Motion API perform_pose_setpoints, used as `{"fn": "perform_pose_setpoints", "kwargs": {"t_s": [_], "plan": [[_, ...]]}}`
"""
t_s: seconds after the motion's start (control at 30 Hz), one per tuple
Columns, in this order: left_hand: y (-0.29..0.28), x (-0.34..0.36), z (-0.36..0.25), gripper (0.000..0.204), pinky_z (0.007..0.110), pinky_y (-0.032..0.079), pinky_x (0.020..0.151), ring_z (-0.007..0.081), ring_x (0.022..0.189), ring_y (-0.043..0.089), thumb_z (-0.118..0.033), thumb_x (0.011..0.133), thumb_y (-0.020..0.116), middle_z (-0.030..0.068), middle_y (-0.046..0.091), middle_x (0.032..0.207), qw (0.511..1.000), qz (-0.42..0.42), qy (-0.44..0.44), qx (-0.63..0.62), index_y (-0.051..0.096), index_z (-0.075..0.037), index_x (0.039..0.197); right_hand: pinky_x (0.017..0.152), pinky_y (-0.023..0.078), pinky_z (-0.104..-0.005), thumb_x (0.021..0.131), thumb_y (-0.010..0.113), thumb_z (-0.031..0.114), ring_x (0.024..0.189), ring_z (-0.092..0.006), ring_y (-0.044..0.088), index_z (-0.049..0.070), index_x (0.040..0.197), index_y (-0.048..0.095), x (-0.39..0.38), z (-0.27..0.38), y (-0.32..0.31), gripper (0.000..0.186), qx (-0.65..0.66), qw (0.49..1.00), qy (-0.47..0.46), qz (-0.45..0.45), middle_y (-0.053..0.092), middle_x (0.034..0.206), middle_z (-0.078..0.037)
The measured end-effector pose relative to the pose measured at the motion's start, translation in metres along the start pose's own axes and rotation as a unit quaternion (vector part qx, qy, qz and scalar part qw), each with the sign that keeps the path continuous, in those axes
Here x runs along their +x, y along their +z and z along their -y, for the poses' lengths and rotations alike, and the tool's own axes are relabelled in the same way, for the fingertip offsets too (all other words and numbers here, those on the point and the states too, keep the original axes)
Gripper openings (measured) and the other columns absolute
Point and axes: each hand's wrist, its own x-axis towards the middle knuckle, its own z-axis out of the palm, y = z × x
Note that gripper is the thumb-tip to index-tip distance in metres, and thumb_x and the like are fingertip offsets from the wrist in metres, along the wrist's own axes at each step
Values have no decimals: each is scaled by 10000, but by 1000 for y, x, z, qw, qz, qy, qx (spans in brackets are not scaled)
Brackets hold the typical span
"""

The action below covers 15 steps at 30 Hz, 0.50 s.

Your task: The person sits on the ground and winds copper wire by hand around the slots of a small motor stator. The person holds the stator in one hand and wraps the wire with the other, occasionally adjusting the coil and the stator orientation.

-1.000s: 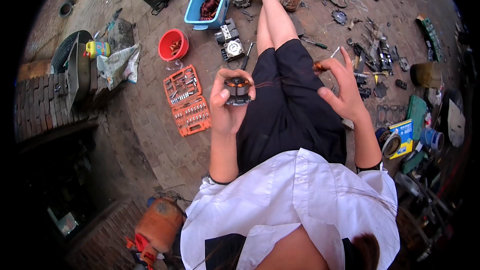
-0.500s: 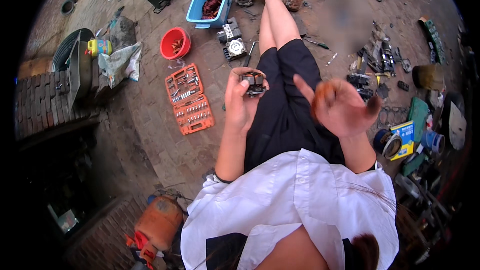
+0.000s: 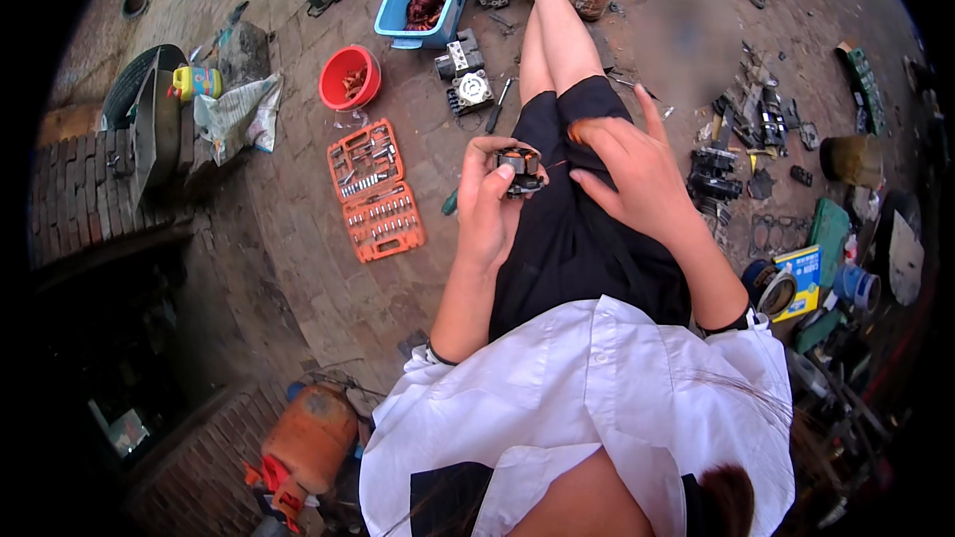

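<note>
My left hand (image 3: 485,204) is closed round a small black motor stator (image 3: 519,171) with copper windings, held above my lap. To its right is my right hand (image 3: 632,164), back upward, one finger raised and the others curled. A bundle of orange copper wire (image 3: 587,125) is looped about its fingers. One thin strand seems to run from the stator toward that hand. Just left of my left wrist, a green handle (image 3: 451,204) shows in part.
An open orange socket set (image 3: 376,194) lies at left. Beyond stand a red bucket (image 3: 350,78) with copper pieces, a blue tub (image 3: 420,2) of dark red wire and a metal motor unit (image 3: 466,75). Loose machine parts (image 3: 714,171) litter the ground at right.
My right hand has swung leftward, closer to the stator, turning from palm showing to back showing. My left hand has shifted slightly right and down, still gripping the stator.
</note>
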Motion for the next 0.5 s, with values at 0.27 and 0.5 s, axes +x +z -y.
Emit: {"fn": "perform_pose_setpoints", "kwargs": {"t_s": [0.27,0.5], "plan": [[5,2,11,282,290,469,778,171,845,568,-88,852,530,103,541,954,995,-17,40,84,440,-22,1111,984,314,-373,726,736,220,558,-112,527,78,722,557,-12,25,-13,229,302,947,68,87,519,601,28],[6,1,17,310,275,418,808,117,891,485,-49,820,549,65,496,966,959,-12,107,261,443,-22,1111,1068,243,-413,769,704,207,741,-99,590,46,904,575,-2,28,-6,246,481,872,71,53,591,765,20]]}}
